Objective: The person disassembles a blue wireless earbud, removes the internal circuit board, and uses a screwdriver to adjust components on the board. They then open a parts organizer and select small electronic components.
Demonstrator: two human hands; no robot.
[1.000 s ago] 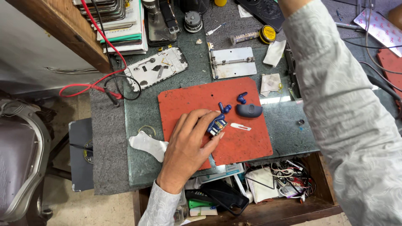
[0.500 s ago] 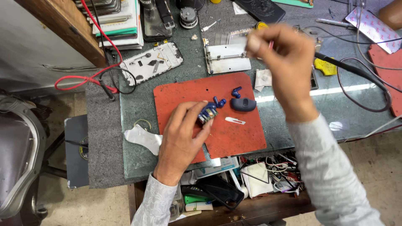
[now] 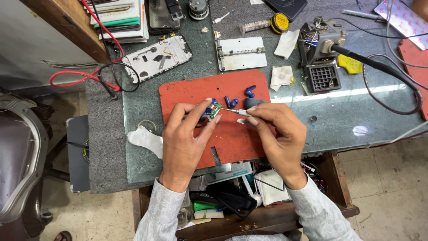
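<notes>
Pinching a small green board (image 3: 215,110) over the red mat (image 3: 196,89), the left hand (image 3: 185,140) has fingers clamped on it. The right hand (image 3: 278,136) grips a thin tool (image 3: 232,110), tip at the board's edge. A slip could likely gouge it. Blue parts show beside the board.

Small green circuit board (image 3: 215,110) mostly covered by the left hand's (image 3: 185,138) fingers; its parts too small to tell. Handle of the thin tool (image 3: 232,110) hidden inside the right hand (image 3: 277,136). Red mat (image 3: 414,58) at the right cut by the edge. Open drawer (image 3: 240,192) contents jumbled, partly behind both forearms.
</notes>
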